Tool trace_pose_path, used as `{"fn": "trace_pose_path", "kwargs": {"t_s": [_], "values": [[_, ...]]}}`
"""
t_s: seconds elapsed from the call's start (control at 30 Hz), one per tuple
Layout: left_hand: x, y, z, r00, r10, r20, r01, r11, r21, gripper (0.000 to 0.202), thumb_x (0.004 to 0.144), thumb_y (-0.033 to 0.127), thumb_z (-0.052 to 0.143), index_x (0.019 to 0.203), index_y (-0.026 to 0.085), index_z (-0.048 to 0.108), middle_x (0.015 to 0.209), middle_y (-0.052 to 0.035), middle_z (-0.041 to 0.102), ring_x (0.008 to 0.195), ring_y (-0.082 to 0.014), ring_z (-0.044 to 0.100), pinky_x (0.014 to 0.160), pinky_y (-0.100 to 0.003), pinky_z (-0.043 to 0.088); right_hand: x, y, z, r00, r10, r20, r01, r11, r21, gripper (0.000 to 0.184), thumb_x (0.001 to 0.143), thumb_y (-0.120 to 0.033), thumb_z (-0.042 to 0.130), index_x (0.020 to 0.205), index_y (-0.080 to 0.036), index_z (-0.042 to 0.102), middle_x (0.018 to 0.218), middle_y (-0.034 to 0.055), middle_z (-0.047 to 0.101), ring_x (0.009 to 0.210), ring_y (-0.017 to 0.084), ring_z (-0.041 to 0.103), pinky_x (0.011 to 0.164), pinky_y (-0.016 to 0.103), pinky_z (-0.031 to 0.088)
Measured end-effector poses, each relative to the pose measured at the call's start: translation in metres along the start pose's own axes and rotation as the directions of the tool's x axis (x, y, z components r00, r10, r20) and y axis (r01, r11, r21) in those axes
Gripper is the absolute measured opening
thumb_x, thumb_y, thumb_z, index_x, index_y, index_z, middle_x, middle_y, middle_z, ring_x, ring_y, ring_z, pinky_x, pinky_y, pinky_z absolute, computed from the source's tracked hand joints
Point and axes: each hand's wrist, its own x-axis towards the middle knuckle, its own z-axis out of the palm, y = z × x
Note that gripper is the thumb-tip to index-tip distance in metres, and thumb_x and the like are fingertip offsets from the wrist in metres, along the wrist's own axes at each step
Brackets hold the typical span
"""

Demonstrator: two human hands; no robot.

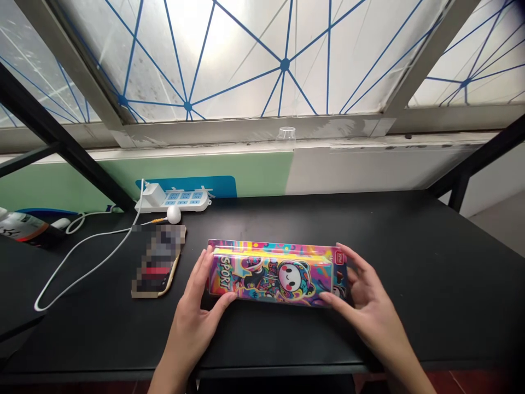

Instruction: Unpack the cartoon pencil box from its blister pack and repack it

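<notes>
A long, brightly coloured pencil case (274, 272) with a cartoon figure and the word SPORT lies on the black table (410, 246), a little in front of me. My left hand (196, 312) grips its left end, thumb along the front edge and fingers up the side. At the case's right end is my right hand (369, 301), with the thumb on the front edge and the fingers curled round the end. Both hands touch the case, which rests on the table.
A phone (158, 261) lies left of the case, wired by a white cable (74, 257) to a power strip (176, 200) against the wall. A bottle (20, 227) lies at the far left. Black frame bars rise on both sides; a small clear cup (287, 133) stands on the sill.
</notes>
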Motion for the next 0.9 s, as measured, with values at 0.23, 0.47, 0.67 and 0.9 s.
{"fn": "trace_pose_path", "kwargs": {"t_s": [0.23, 0.47, 0.67, 0.9], "values": [[0.001, 0.005, 0.003, 0.965, 0.175, -0.194, -0.16, 0.983, 0.093, 0.088, 0.087, 0.024, 0.078, 0.156, 0.048, 0.029, 0.159, 0.0023, 0.046, 0.144, -0.0283, 0.046, 0.122, -0.046, 0.036, 0.007, -0.005, 0.003, 0.979, 0.091, -0.182, -0.077, 0.993, 0.085, 0.079, 0.078, -0.041, 0.082, 0.146, -0.034, 0.045, 0.123, 0.0072, 0.064, 0.116, 0.028, 0.065, 0.101, 0.044, 0.057], [-0.006, 0.006, -0.006, 0.964, -0.121, -0.236, 0.086, 0.984, -0.153, 0.05, 0.1, 0.039, 0.059, 0.148, 0.032, 0.047, 0.137, -0.0042, 0.068, 0.14, -0.0259, 0.052, 0.122, -0.044, 0.032, -0.001, 0.005, 0.003, 0.981, -0.187, -0.058, 0.178, 0.974, -0.137, 0.04, 0.087, -0.028, 0.073, 0.122, -0.033, 0.054, 0.119, 0.0061, 0.065, 0.113, 0.028, 0.065, 0.099, 0.048, 0.056], [-0.001, 0.011, -0.01, 0.896, -0.328, -0.301, 0.212, 0.909, -0.359, 0.039, 0.1, 0.05, 0.054, 0.13, 0.025, 0.059, 0.112, -0.005, 0.077, 0.111, -0.026, 0.071, 0.104, -0.039, 0.049, -0.001, 0.004, -0.003, 0.967, -0.254, 0.005, 0.25, 0.946, -0.205, 0.038, 0.087, -0.026, 0.074, 0.119, -0.033, 0.055, 0.126, 0.0062, 0.064, 0.118, 0.029, 0.063, 0.099, 0.049, 0.053], [0.003, 0.009, -0.013, 0.869, -0.398, -0.294, 0.329, 0.908, -0.258, 0.044, 0.093, 0.054, 0.061, 0.123, 0.022, 0.063, 0.094, -0.0039, 0.072, 0.087, -0.0221, 0.071, 0.078, -0.03, 0.055, -0.009, 0.02, -0.014, 0.947, -0.301, 0.115, 0.32, 0.838, -0.442, 0.037, 0.089, -0.035, 0.07, 0.126, -0.035, 0.062, 0.137, 0.0054, 0.063, 0.124, 0.03, 0.061, 0.109, 0.053, 0.044]]}}
